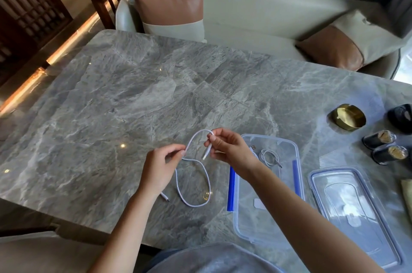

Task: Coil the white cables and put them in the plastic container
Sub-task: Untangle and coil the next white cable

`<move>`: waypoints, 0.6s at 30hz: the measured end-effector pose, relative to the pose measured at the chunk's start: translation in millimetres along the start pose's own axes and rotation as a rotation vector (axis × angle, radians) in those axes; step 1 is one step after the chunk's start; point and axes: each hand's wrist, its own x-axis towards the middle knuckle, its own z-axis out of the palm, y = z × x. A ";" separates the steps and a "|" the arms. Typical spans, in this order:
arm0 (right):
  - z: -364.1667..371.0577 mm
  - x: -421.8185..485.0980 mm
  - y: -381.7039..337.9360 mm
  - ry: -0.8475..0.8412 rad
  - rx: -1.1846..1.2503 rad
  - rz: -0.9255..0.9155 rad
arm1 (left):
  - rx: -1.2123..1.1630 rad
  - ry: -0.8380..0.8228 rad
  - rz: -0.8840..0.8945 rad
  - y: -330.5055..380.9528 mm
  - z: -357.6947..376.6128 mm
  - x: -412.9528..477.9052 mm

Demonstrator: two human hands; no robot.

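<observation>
A clear rectangular lid (pixel 356 217) with rounded corners is laid flat on the desk (pixel 133 94), nearer than the fingers and well to their right. Just beside it, the open plastic container (pixel 235 228) is seen: transparent, smooth, shallow-walled, with blue clip strips along its two long sides. It lies directly under the right forearm, to the right of both hands.

The white cable (pixel 194 204), thin and matt, is spread in a loose oval loop on the desk below the left fingers. Its small plug end rests by the left wrist.

The left hand (pixel 160 168) is held above the desk, and the cable is pinched between its thumb and curled fingers (pixel 176 150). From there the cable is arched up to the right hand (pixel 227 152), whose fingers (pixel 217 136) are curled round it close to the other plug, which hangs downward between the two hands.

Just beyond the right wrist, a second white cable (pixel 269 158), already wound into a small round coil, is seen inside the far end of the container.

The desk is of polished grey veined stone with small glints of light. Farther right of the fingers, two dark cylindrical jars (pixel 386 146) and a round brass dish (pixel 347 116) are set. Beyond the desk, a pale sofa (pixel 256 12) is seen with brown leather-like cushions (pixel 169 5).
</observation>
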 end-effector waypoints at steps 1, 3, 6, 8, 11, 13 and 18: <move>1.0 0.2 0.2 -0.009 0.067 0.015 | -0.020 -0.020 0.002 1.9 2.3 -1.3; 4.7 0.0 0.7 -0.031 0.225 0.049 | -0.097 -0.066 -0.024 5.8 9.4 -4.7; 9.7 -2.2 3.9 -0.056 0.385 0.098 | -0.294 -0.043 -0.106 10.4 22.1 -12.0; 13.7 -4.3 8.5 -0.070 0.386 0.122 | -0.395 0.032 -0.146 13.2 29.1 -16.4; 19.7 -5.7 15.6 -0.033 0.384 0.137 | -0.527 0.079 -0.249 22.7 40.5 -19.6; 23.6 -6.3 19.2 0.022 0.296 0.103 | -0.626 0.087 -0.289 32.0 46.2 -22.1; 27.6 -10.1 22.1 0.128 0.083 0.056 | -0.722 0.025 -0.338 42.6 48.0 -24.9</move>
